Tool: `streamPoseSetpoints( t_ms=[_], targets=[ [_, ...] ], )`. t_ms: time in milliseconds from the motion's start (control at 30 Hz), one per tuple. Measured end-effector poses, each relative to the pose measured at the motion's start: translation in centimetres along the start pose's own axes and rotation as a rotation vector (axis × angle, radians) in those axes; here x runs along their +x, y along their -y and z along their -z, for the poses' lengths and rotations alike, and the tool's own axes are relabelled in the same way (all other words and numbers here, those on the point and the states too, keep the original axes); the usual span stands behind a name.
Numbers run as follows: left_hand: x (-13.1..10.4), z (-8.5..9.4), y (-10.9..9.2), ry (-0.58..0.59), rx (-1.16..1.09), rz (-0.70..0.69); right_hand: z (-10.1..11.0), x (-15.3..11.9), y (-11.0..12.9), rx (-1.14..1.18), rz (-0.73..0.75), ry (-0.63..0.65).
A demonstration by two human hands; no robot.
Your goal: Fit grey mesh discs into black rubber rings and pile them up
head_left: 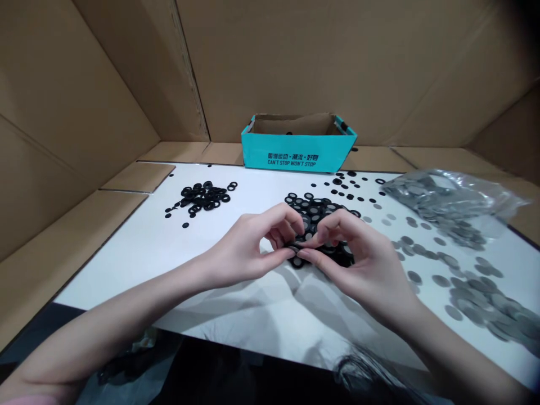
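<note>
My left hand (pixel 257 242) and my right hand (pixel 358 253) meet near the middle of the white table (pixel 126 253). Between their pinched fingertips is a small black ring (pixel 294 246), which both hands hold. Under and behind the fingers lies a pile of black rings with grey centres (pixel 314 211), partly hidden by my right hand. Another heap, of black rings (pixel 205 197), lies to the left. Grey translucent discs (pixel 485 298) are spread over the right side of the table.
A turquoise box (pixel 299 153) stands at the back edge. A clear plastic bag (pixel 439 194) of grey discs lies at the back right. Small black pieces (pixel 350 197) are scattered before the box. Cardboard walls (pixel 337 62) surround the table.
</note>
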State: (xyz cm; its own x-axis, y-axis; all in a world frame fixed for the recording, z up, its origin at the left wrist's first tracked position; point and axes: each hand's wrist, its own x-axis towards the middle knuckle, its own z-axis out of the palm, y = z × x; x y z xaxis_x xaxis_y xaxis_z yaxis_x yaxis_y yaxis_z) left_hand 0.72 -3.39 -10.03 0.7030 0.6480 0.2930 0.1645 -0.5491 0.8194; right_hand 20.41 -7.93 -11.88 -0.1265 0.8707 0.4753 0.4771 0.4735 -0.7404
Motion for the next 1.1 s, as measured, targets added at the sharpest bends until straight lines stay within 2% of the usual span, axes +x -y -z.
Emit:
streamPoseSetpoints(
  t_ms=[167,400,500,733,900,1100],
  targets=[
    [-0.1,-0.2,0.1,-0.045,0.007,-0.021,-0.1,0.2,0.1,0.041,-0.037,0.037],
    [-0.2,0.2,-0.7,0.089,0.117,0.023,-0.4,0.0,0.1,0.226,-0.095,0.010],
    [-0.2,0.6,-1.1,0.139,0.189,0.015,-0.7,-0.2,0.0,0.229,-0.084,0.003],
    [-0.1,0.5,-0.5,0.059,0.084,0.018,-0.4,0.3,-0.1,0.099,-0.012,0.049],
    [-0.1,0.1,-0.2,0.051,0.115,0.006,-0.3,0.2,-0.1,0.022,0.002,0.039],
    [-0.2,0.0,-0.6,0.062,0.116,0.013,-0.6,-0.1,0.0,0.119,-0.033,0.032]
  ],
)
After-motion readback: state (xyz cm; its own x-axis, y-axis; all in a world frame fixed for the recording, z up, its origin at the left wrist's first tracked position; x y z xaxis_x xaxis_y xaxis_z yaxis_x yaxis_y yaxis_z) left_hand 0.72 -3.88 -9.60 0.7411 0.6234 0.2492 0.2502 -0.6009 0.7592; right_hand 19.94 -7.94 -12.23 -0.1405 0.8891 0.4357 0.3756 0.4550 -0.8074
